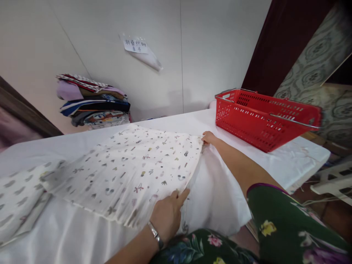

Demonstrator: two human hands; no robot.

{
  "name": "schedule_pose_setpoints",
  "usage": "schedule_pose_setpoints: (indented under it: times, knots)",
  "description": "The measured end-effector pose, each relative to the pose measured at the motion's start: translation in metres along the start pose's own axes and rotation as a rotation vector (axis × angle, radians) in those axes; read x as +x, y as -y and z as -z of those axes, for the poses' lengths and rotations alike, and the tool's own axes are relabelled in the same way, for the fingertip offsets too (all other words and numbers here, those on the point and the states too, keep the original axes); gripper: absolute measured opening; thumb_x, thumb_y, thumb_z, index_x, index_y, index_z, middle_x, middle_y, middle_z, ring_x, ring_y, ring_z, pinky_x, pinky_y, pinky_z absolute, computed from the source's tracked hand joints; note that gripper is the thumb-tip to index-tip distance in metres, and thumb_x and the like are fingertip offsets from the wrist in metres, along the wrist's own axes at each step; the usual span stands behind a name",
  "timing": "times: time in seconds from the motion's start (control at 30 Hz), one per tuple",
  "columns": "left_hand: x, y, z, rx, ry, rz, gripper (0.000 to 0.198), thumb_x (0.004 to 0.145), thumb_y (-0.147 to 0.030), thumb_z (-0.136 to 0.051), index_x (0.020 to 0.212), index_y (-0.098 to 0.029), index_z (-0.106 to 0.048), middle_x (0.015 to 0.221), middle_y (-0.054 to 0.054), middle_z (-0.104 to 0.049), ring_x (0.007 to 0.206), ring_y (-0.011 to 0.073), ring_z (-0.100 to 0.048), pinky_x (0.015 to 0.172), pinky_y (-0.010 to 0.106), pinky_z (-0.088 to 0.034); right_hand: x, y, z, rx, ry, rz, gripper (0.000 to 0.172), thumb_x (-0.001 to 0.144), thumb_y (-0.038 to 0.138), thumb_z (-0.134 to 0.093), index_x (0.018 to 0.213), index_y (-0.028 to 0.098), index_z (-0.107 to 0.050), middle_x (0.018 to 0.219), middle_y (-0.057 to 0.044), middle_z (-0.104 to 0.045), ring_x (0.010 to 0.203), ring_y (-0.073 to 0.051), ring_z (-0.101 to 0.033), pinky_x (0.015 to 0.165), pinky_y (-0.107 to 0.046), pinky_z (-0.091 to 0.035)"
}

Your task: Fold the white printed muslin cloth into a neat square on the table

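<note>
A white cloth point(132, 168) printed with small palm trees, sunglasses and other motifs lies spread on the table. My right hand point(209, 138) pinches its far right corner. At the near right edge, my left hand point(168, 211), with a metal watch or bracelet on the wrist, closes on the cloth between thumb and fingers. Some of the fingertips are hidden by the fabric. A plain, thin white part hangs between the two hands and droops over the table's front edge. On the left, a folded white cloth point(20, 196) with grey shapes touches the printed one.
A red plastic basket point(247, 124) with metal handles stands at the table's right end. Several folded garments point(95, 101) are stacked at the back left. A paper sign point(136, 46) hangs loosely on the wall. The table point(297, 161) has a white cover.
</note>
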State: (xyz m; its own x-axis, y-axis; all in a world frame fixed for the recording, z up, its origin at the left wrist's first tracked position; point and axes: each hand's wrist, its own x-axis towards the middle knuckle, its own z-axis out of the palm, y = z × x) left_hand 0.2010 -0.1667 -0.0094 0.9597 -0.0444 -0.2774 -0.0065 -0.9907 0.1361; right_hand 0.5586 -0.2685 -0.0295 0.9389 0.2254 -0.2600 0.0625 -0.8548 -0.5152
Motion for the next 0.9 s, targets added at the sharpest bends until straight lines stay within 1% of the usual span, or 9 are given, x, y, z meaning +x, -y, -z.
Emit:
schedule_pose_setpoints:
  times: [0.17, 0.33, 0.43, 0.57, 0.63, 0.7, 0.8, 0.87, 0.9]
  knots:
    - [0.001, 0.001, 0.004, 0.062, -0.017, 0.029, 0.063, 0.078, -0.006, -0.034, 0.135, -0.031, -0.034, 0.100, 0.007, -0.057, 0.082, 0.0205, -0.060, 0.065, 0.032, -0.045, 0.010, 0.000, 0.001, -0.157, 0.043, -0.014, 0.024, 0.082, 0.022, -0.060, 0.103, 0.010, -0.059, 0.089, -0.006, -0.064, 0.076, -0.013, -0.062, 0.070, -0.030, -0.052]
    - [-0.003, 0.006, 0.004, 0.106, -0.046, 0.081, 0.049, 0.081, -0.009, -0.032, 0.124, -0.028, -0.046, 0.094, 0.006, -0.056, 0.076, 0.0204, -0.059, 0.060, 0.032, -0.044, 0.013, 0.003, 0.000, -0.227, 0.031, -0.022, 0.028, 0.073, 0.016, -0.066, 0.099, 0.008, -0.062, 0.082, -0.010, -0.066, 0.078, -0.019, -0.064, 0.068, -0.026, -0.049]
    - [-0.004, 0.005, 0.003, 0.117, -0.051, 0.099, 0.043, 0.081, -0.009, -0.032, 0.117, -0.025, -0.051, 0.097, 0.007, -0.054, 0.076, 0.0193, -0.057, 0.059, 0.031, -0.044, 0.014, 0.004, -0.002, -0.228, 0.015, -0.015, 0.035, 0.066, 0.010, -0.067, 0.100, 0.007, -0.063, 0.079, -0.012, -0.066, 0.079, -0.022, -0.064, 0.065, -0.024, -0.048]
    - [-0.004, 0.004, 0.002, 0.103, -0.116, 0.086, 0.037, 0.081, -0.008, -0.033, 0.104, -0.022, -0.056, 0.115, 0.009, -0.050, 0.091, 0.0214, -0.054, 0.061, 0.030, -0.045, 0.015, 0.000, -0.003, -0.171, -0.018, 0.003, 0.042, 0.065, 0.010, -0.066, 0.107, 0.010, -0.060, 0.086, -0.012, -0.066, 0.077, -0.021, -0.064, 0.064, -0.024, -0.048]
    - [-0.004, 0.006, 0.003, 0.100, -0.169, 0.035, 0.033, 0.081, -0.008, -0.033, 0.099, -0.021, -0.058, 0.127, 0.008, -0.045, 0.104, 0.0239, -0.049, 0.070, 0.034, -0.047, 0.015, -0.003, -0.003, -0.132, -0.063, 0.028, 0.049, 0.066, 0.011, -0.065, 0.115, 0.012, -0.057, 0.098, -0.012, -0.064, 0.084, -0.021, -0.063, 0.068, -0.023, -0.048]
    - [-0.003, 0.010, 0.004, 0.102, -0.226, -0.064, 0.033, 0.082, -0.007, -0.035, 0.098, -0.021, -0.060, 0.137, 0.007, -0.038, 0.120, 0.0259, -0.038, 0.085, 0.039, -0.043, 0.016, -0.006, -0.004, -0.092, -0.107, 0.048, 0.056, 0.067, 0.012, -0.063, 0.122, 0.014, -0.052, 0.110, -0.012, -0.060, 0.091, -0.021, -0.060, 0.073, -0.023, -0.047]
    - [0.001, 0.016, 0.003, 0.117, -0.278, -0.279, 0.034, 0.083, -0.006, -0.037, 0.103, -0.022, -0.060, 0.145, 0.003, -0.029, 0.135, 0.0249, -0.017, 0.105, 0.047, -0.022, 0.018, -0.007, -0.006, -0.031, -0.139, 0.061, 0.060, 0.068, 0.013, -0.061, 0.126, 0.015, -0.048, 0.117, -0.011, -0.056, 0.094, -0.020, -0.058, 0.074, -0.023, -0.047]
    - [0.004, 0.017, 0.003, 0.124, -0.260, -0.416, 0.032, 0.084, -0.008, -0.039, 0.103, -0.022, -0.060, 0.143, 0.002, -0.033, 0.136, 0.0230, -0.014, 0.109, 0.049, -0.011, 0.021, -0.006, -0.006, 0.010, -0.146, 0.063, 0.061, 0.068, 0.013, -0.061, 0.127, 0.015, -0.047, 0.115, -0.011, -0.057, 0.092, -0.020, -0.058, 0.073, -0.024, -0.047]
    - [0.006, 0.017, 0.003, 0.126, -0.244, -0.459, 0.029, 0.084, -0.009, -0.039, 0.100, -0.022, -0.061, 0.138, 0.002, -0.041, 0.135, 0.0220, -0.016, 0.110, 0.049, -0.008, 0.022, -0.006, -0.006, 0.030, -0.147, 0.063, 0.062, 0.068, 0.012, -0.061, 0.128, 0.015, -0.046, 0.112, -0.011, -0.057, 0.091, -0.021, -0.058, 0.072, -0.024, -0.048]
